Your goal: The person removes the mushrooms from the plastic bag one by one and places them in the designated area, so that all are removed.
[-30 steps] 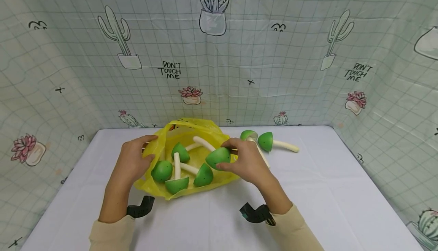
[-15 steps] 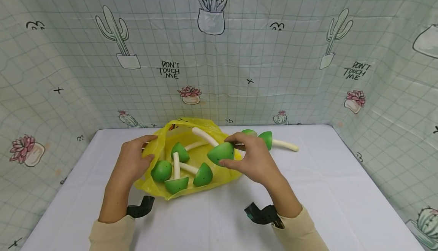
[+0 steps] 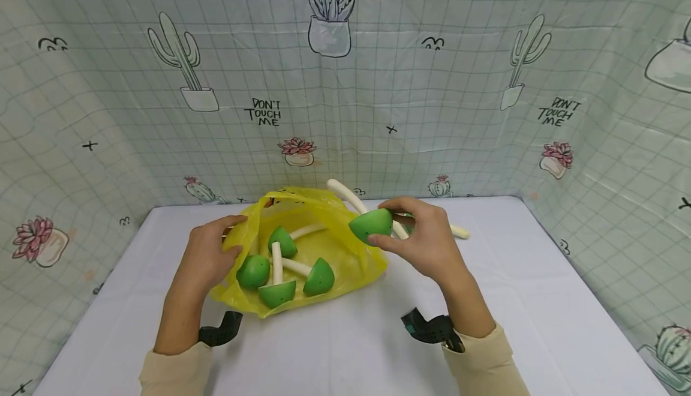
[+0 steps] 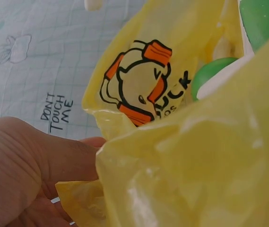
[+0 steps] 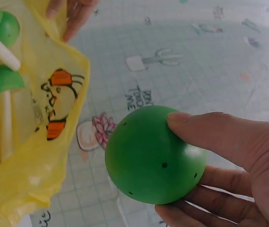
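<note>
A yellow plastic bag [image 3: 353,264] lies with its mouth spread wide on the table, a duck print [image 4: 136,80] inside it. My left hand [image 3: 209,252] pinches the bag's left rim between thumb and fingers. Inside the bag rest several toy mushrooms with green half-round caps [image 3: 320,276] and cream stems. My right hand [image 3: 423,237] grips another toy mushroom [image 3: 371,223] by its cap, above the bag's right edge, its stem pointing up and to the left. In the right wrist view that cap [image 5: 148,156] sits between thumb and fingers, and its stem is hidden behind it.
Behind my right hand lie more toy mushrooms, mostly hidden; one cream stem [image 3: 460,231] shows past it. The white table [image 3: 345,354] meets a hanging grid-print cloth [image 3: 432,114] with cactus drawings at its back and sides.
My right hand has lifted the mushroom out of the bag and moved it up and right; its stem now rises above the bag's rim. The left hand has kept its hold on the bag.
</note>
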Action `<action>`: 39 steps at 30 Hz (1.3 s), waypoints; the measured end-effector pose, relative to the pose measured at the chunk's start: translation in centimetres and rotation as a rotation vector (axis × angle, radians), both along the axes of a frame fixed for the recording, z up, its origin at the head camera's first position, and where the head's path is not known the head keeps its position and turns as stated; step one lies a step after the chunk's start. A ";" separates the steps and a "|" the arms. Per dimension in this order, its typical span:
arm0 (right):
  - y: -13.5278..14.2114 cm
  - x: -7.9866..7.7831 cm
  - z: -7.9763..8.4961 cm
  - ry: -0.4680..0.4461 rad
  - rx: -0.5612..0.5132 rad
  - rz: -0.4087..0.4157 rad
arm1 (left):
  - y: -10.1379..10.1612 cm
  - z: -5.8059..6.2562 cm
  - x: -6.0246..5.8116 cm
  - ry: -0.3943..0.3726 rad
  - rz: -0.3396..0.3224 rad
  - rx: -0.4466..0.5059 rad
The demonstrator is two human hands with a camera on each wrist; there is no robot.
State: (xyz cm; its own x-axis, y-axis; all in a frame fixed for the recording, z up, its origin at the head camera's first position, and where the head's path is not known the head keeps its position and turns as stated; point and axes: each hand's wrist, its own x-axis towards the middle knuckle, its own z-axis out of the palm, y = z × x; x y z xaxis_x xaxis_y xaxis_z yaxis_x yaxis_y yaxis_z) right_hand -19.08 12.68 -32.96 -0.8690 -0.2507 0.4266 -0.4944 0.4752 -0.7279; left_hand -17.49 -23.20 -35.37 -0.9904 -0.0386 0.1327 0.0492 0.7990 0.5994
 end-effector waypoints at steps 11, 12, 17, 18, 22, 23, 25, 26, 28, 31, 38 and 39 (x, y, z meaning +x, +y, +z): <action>3.1 -1.1 0.0 -0.005 -0.017 -0.121 | 0.0 -0.1 0.1 -0.005 0.000 0.002; 3.3 -1.2 0.0 -0.010 -0.013 -0.136 | 0.0 -0.1 0.1 -0.006 0.000 0.001; 4.6 -1.9 -0.5 -0.026 0.023 -0.207 | 0.0 -0.2 0.1 -0.002 -0.001 -0.001; 4.8 -2.1 -0.6 -0.027 0.031 -0.218 | 0.0 -0.2 0.1 0.000 -0.002 -0.001; 5.8 -2.7 -1.1 -0.037 0.050 -0.249 | 0.0 -0.1 0.1 -0.001 -0.002 -0.001; 6.0 -2.8 -1.3 -0.040 0.055 -0.257 | 0.0 -0.1 0.1 -0.001 -0.003 -0.001; 6.5 -3.1 -1.6 -0.049 0.061 -0.276 | 0.1 -0.1 0.1 0.001 -0.003 0.000; 6.7 -3.3 -1.7 -0.052 0.064 -0.283 | 0.1 -0.1 0.1 0.004 -0.004 -0.002; 7.0 -3.5 -2.0 -0.059 0.073 -0.299 | 0.1 -0.1 0.2 0.004 -0.004 -0.003; 7.6 -3.8 -2.3 -0.081 0.077 -0.309 | 0.1 0.0 0.2 0.006 -0.004 -0.004; 9.0 -4.3 -2.9 -0.173 0.111 -0.340 | 0.2 0.0 0.1 0.015 -0.007 -0.005; 9.2 -4.3 -3.0 -0.184 0.113 -0.344 | 0.2 0.0 0.1 0.014 -0.007 -0.005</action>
